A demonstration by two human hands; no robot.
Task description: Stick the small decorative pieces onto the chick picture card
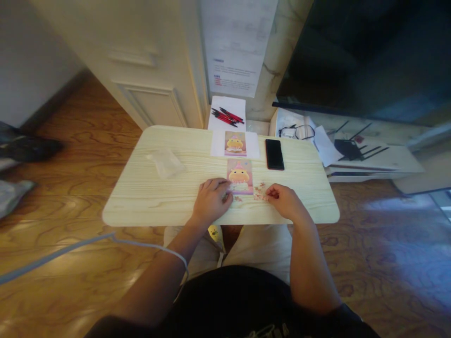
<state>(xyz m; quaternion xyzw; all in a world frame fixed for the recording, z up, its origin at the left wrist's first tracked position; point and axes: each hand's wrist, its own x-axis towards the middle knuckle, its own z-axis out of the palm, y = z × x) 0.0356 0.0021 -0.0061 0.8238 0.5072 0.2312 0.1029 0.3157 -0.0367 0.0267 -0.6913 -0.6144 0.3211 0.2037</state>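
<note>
A colourful picture card (239,174) with a yellow cartoon figure lies on the pale wooden table (169,206). My left hand (211,199) rests palm down at the card's left edge, fingers spread and fingertips touching it. Small reddish pieces (260,191), too small to name surely, are scattered to the right of the card. A few more small pieces (238,199) sit just below it. Over the right-hand scatter, my right hand (284,201) has thumb and fingers pinched together; whatever is between them cannot be made out.
Above the card lies a white sheet (217,143) with a matching picture (236,143). A black phone (274,154) is at the right, a translucent plastic bag (167,164) at the left. Red and black pens (227,116) lie beyond the table. A grey cable (151,244) crosses my left forearm.
</note>
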